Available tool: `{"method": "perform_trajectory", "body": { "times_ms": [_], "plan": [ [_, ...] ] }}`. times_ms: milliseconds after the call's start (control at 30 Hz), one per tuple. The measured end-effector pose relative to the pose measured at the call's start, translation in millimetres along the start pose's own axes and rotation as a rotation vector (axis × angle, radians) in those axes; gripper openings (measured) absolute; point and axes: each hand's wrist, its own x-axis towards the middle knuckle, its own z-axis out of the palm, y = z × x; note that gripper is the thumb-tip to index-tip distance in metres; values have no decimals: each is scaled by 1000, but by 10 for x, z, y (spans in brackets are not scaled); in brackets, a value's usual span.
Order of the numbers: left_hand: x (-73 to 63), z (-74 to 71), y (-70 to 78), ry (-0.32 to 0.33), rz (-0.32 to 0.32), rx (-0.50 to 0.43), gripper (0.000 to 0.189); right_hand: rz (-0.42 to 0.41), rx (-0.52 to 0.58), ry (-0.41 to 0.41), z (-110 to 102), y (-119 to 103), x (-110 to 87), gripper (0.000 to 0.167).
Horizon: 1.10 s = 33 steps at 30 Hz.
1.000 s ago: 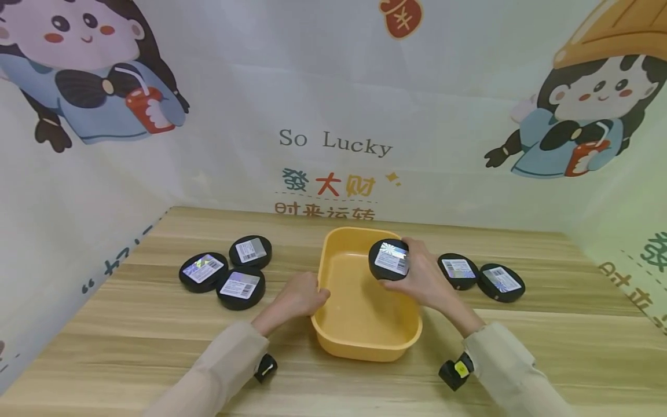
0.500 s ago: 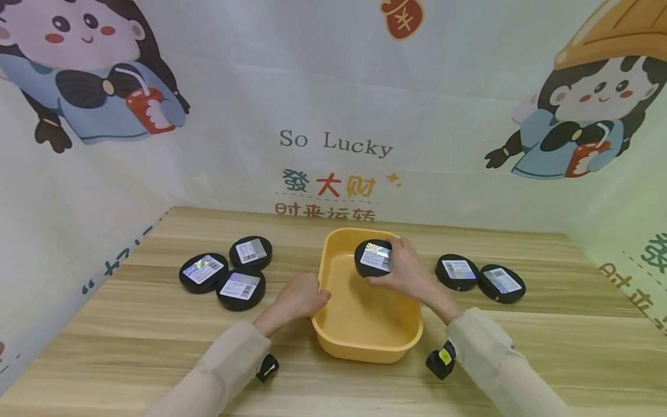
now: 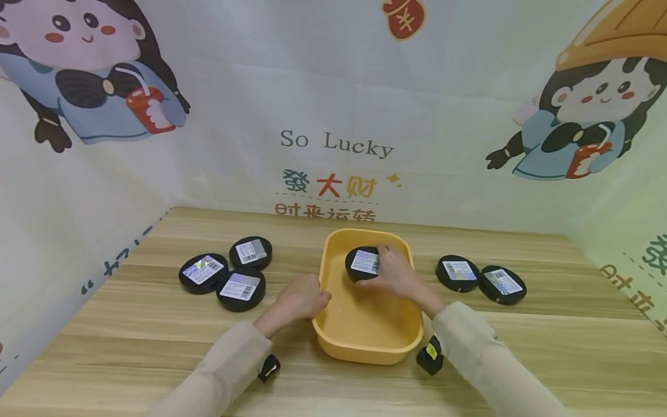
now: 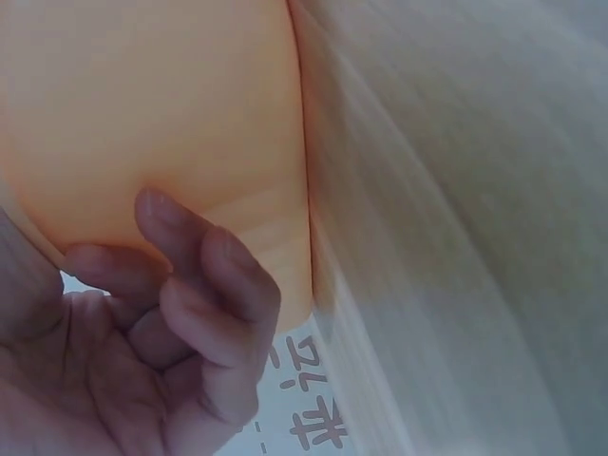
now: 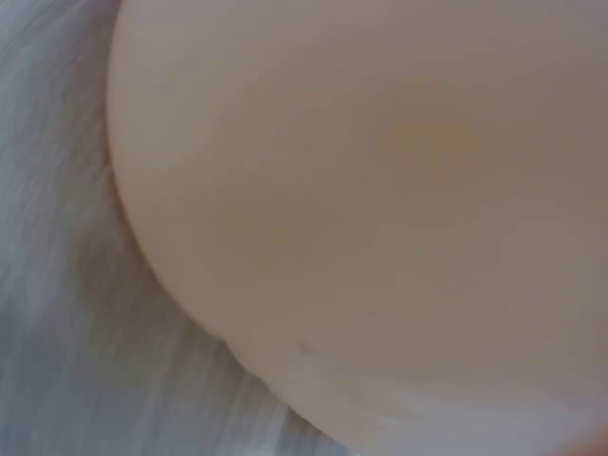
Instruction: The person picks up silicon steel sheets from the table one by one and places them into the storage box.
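Note:
My left hand [image 3: 302,296] grips the left rim of a yellow plastic basin [image 3: 365,355], thumb over the edge. In the left wrist view, the curled fingers [image 4: 228,294] lie against the basin's outer wall [image 4: 190,95]. Inside the basin's far half, my right hand [image 3: 397,274] holds a black round disc [image 3: 363,263] by its right side, its white and shiny label facing up. Part of the disc is hidden behind the fingers. Only the blurred outer wall of the basin [image 5: 332,190] fills most of the right wrist view; the right hand's grip does not show there.
Left of the basin, three more labelled black discs [image 3: 241,289] lie close together on the wooden table [image 3: 156,347]. On its right side, two others [image 3: 457,272] lie side by side. A printed cloth [image 3: 333,104] rises behind the table and along both sides.
My right hand has carried the black disc leftward and lower into the basin. The left hand stays on the rim, and the other discs lie as before.

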Motion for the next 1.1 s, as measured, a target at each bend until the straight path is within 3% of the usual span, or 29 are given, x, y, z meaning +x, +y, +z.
{"method": "perform_trajectory", "body": {
  "times_ms": [300,533,800,900,1100],
  "plan": [
    [-12,-10,3,-3,9,10,27,11,-55,2,98,-7,31,72],
    [-15,-10,14,-11,-27,7,26,24,-73,-7,126,9,32,70],
    [-15,4,39,-1,-37,91,29,39,-42,-26,184,65,53,70],
    [-17,6,44,2,-38,102,29,9,-55,-13,254,148,88,71],
    [-11,9,45,-6,-47,101,30,71,-49,-56,184,56,64,69]
  ]
}}
